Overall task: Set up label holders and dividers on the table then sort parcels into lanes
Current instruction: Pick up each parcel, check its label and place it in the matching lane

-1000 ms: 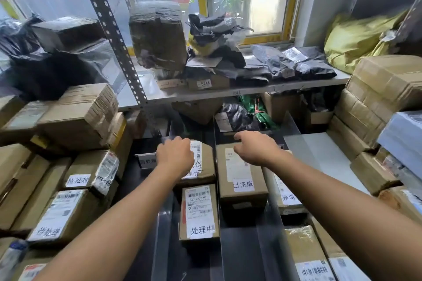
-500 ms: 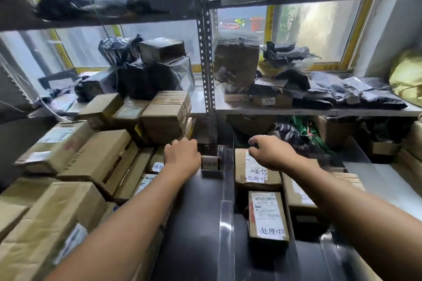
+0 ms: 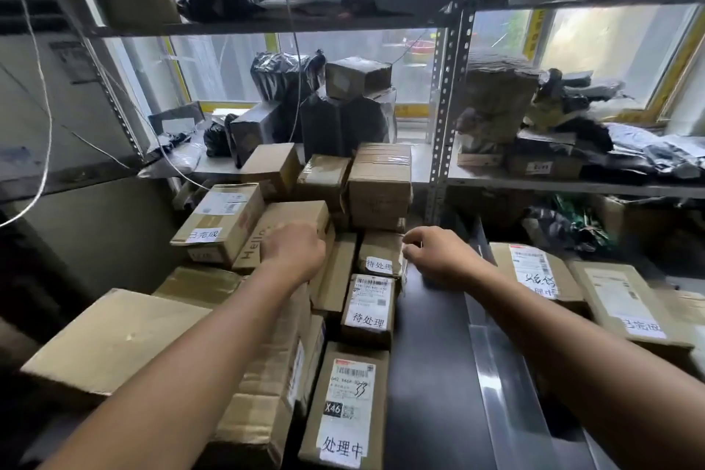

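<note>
My right hand (image 3: 431, 258) was narrowed to a pinch, thumb and forefinger closed on a small pale holder (image 3: 403, 271) at its fingertips. The piece was blurred, so I judged it a label holder without being sure. My left hand (image 3: 293, 250) lay knuckles-up on the cartons, fingers curled out of view. I could not tell whether it gripped anything.

Nearest me, a box marked 处理中 (image 3: 343, 404) sat at the left edge of the dark tabletop (image 3: 431, 374). A clear divider (image 3: 496, 374) ran away from me along the bare lane's right side. Beyond the near box came a 待处理 box (image 3: 368, 305), then another (image 3: 379, 254) just left of the holder. Labelled parcels (image 3: 534, 275) lay right of the divider.

The holder stood at the far-left end of the bare lane, left of my right hand and touching its fingers, and seemed to stand upright. My right hand was plainly the nearer one. I judged that seating the holder at the lane's head came next.

Farther off were stacked cartons (image 3: 379, 183), then the shelf (image 3: 572, 185) with dark bags.
</note>
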`<state>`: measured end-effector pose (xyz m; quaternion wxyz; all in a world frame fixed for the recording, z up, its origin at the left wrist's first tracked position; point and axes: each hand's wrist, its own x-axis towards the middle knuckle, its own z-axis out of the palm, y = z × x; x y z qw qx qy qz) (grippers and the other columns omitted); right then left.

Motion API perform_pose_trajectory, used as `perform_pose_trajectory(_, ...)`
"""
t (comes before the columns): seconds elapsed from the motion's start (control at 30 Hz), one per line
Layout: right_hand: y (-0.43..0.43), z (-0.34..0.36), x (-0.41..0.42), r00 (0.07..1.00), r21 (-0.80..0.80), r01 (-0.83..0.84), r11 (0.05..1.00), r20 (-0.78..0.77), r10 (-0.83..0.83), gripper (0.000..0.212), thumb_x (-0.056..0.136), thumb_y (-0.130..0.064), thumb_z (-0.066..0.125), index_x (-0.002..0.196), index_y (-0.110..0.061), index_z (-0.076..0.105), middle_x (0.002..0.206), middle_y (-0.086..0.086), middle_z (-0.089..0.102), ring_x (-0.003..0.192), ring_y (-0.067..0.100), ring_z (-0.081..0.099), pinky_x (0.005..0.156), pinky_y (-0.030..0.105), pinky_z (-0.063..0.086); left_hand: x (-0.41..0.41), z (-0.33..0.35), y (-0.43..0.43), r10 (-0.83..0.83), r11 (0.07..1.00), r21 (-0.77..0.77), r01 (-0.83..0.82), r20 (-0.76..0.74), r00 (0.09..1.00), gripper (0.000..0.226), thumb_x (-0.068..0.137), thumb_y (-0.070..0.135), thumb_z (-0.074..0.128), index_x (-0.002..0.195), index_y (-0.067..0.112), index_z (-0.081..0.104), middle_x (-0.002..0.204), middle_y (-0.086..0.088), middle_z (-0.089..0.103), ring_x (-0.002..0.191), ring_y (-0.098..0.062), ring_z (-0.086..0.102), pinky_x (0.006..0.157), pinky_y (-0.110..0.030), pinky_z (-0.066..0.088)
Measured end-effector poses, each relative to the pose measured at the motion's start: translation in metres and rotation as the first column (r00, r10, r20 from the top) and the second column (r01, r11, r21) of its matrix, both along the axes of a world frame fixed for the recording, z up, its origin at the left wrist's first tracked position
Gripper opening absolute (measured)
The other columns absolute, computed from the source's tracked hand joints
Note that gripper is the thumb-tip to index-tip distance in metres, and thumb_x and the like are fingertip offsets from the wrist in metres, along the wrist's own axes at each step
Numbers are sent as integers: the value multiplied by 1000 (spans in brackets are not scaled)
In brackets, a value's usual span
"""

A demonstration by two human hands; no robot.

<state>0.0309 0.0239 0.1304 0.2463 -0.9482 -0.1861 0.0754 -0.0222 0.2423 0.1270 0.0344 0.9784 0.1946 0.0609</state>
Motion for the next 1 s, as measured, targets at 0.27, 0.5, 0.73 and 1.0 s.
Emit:
perform_pose_trajectory(0.27,71,-9,-39,998,45,-33,998,-60,36,31,96,-26,52,119,-15,70,123,4,69,114,24,62,98,38,50,-44,-15,69,22,988,-147,-38,-113,993,40,96,32,45,133,28,59,140,-4,56,127,-29,51,99,-40,43)
perform_pose_trajectory(0.5,112,-26,-79,947,306,109,946,-322,-5,27,97,-15,51,114,-2,68,112,20,70,86,23,60,67,32,50,-75,-25,87,4,935,-354,-26,-61,998,37,97,42,45,128,26,60,133,-8,60,121,-30,55,98,-36,46)
perform_pose_trajectory(0.73,131,-67,-109,637,411,400,819,-767,74,29,100,-11,37,112,-19,62,100,11,61,84,29,56,69,51,59,-93,-31,96,81,784,-611,-108,-72,994,53,94,42,53,144,26,47,147,-5,49,132,-26,47,108,-33,38)
perform_pose_trajectory(1.0,125,-80,-117,601,441,428,789,-791,116,22,106,-40,40,125,-35,50,132,19,60,91,31,59,77,52,57,-95,-28,79,92,655,-752,-70,-13,996,14,94,26,58,95,14,66,94,-2,62,93,-20,56,83,-29,43)
